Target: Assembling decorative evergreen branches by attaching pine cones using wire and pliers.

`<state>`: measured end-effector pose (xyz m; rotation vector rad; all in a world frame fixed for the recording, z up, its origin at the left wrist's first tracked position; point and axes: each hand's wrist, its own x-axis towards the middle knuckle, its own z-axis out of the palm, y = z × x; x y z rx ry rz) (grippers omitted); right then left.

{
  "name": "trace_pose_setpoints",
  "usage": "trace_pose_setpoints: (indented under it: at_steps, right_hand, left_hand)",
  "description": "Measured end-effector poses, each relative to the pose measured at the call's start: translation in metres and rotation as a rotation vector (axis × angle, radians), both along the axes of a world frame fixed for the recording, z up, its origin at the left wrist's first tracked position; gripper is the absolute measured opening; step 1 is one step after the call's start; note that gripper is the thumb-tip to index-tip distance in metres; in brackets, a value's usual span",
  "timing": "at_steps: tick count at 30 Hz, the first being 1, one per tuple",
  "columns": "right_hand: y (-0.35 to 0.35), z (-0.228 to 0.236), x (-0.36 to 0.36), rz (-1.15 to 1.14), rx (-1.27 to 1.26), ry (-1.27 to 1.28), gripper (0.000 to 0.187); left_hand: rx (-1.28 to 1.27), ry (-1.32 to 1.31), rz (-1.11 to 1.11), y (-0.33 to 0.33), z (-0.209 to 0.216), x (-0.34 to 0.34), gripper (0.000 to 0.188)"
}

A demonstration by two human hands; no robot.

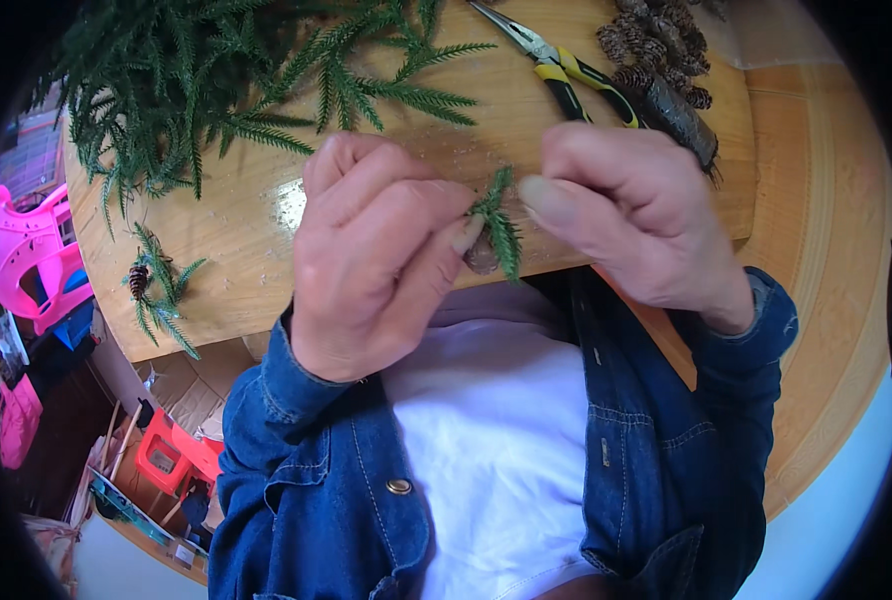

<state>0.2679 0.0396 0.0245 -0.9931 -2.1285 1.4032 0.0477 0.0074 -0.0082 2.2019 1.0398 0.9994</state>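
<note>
While our left hand (381, 255) is pinching a green sprig (505, 240) by the tabletop (256, 220) edge, our right hand (641, 215) is hovering curled beside it, leaving us unable to tell whether it is gripping anything. Beyond, pliers (548, 58) are lying near pine cones (656, 45), and evergreen branches (186, 90) are spreading leftward.

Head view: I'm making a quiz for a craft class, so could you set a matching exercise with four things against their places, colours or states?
Things:
1. Pliers
2. Pine cones
3. Central sprig
4. Large branch pile

Descriptions:
A. Pinched in the left hand
B. Green, heaped at the table's upper left
C. Yellow and black handles
D. Brown, clustered at the upper right

Pairs: 1-C, 2-D, 3-A, 4-B
</note>
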Motion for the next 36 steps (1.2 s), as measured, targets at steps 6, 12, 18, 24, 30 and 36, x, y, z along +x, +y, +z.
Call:
trace_pose_setpoints:
  at_steps: [6, 12, 18, 24, 30, 36]
  right_hand:
    - [0.000, 0.001, -0.015, -0.002, 0.641, 0.063, 0.020]
    - [-0.002, 0.028, -0.039, 0.307, 0.839, -0.033, 0.030]
    - [-0.011, 0.035, -0.054, 0.323, 0.774, -0.036, 0.018]
    - [-0.023, 0.005, -0.033, 0.012, -0.052, 0.075, 0.014]
    - [-0.011, -0.003, 0.003, 0.028, 0.118, 0.060, 0.016]
    - [0.003, -0.017, 0.005, 0.154, 0.827, 0.115, 0.025]
  left_hand:
    - [-0.382, -0.309, -0.184, 0.006, 0.007, -0.021, 0.010]
    - [-0.612, -0.446, -0.364, 0.000, 0.016, -0.046, 0.011]
    - [-0.438, -0.363, -0.376, -0.006, 0.025, -0.053, 0.013]
    - [0.021, -0.054, -0.167, -0.007, 0.019, -0.029, 0.012]
    - [-0.278, -0.178, -0.171, 0.003, 0.002, -0.010, 0.015]
    - [-0.622, -0.507, -0.294, 0.004, -0.009, -0.003, 0.009]
